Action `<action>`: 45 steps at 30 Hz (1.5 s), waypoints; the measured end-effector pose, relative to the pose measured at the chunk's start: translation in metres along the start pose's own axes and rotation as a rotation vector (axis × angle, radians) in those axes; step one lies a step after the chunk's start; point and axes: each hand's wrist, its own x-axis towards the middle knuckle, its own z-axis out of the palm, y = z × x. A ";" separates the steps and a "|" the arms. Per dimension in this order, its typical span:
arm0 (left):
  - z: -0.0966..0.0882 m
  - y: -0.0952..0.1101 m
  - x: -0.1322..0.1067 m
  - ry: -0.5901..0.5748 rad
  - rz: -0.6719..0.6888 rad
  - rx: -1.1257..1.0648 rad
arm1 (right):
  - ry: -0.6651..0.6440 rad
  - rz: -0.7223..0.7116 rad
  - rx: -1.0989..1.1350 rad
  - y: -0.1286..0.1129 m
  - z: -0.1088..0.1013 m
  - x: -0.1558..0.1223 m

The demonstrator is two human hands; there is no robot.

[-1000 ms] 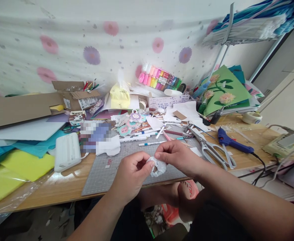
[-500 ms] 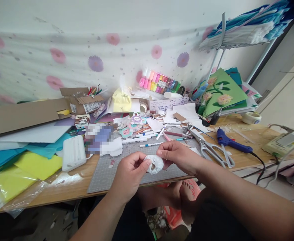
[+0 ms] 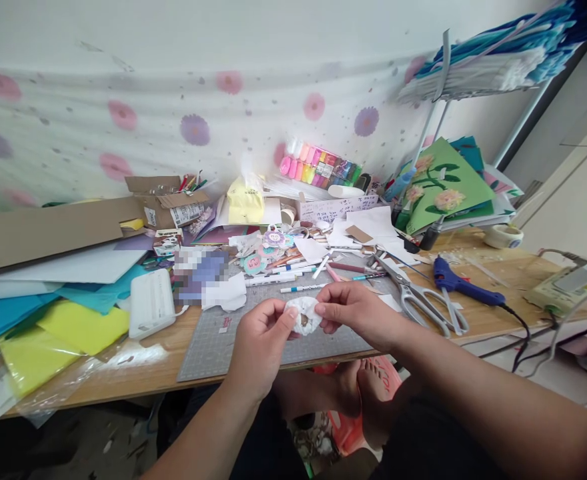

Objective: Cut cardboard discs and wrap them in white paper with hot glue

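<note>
A small white ring [image 3: 304, 327], crumpled like wrapped paper or cloth, is held up above the front edge of the grey cutting mat [image 3: 201, 357]. My left hand [image 3: 263, 337] pinches its left side between thumb and fingers. At its right side, the thumb and fingertips of my right hand [image 3: 346, 310] are closed on the rim. The hole in the ring faces me. Behind my hands lie several markers, among them a white marker [image 3: 301, 289] on the mat.
To the right lie large scissors [image 3: 418, 293] and a blue glue gun [image 3: 466, 283] with its cable. A white power bank [image 3: 151, 303] and yellow sheets [image 3: 81, 327] lie left. Paper scraps, a cardboard box [image 3: 166, 207] and a colourful clay pack [image 3: 321, 163] are at the back.
The ring has risen slightly and moved a little left. My right thumb and fingertips have come down onto its right rim. My left hand keeps its pinch.
</note>
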 end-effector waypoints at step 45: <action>0.003 -0.016 0.000 -0.001 -0.040 -0.082 | 0.107 0.057 0.181 0.011 0.010 0.008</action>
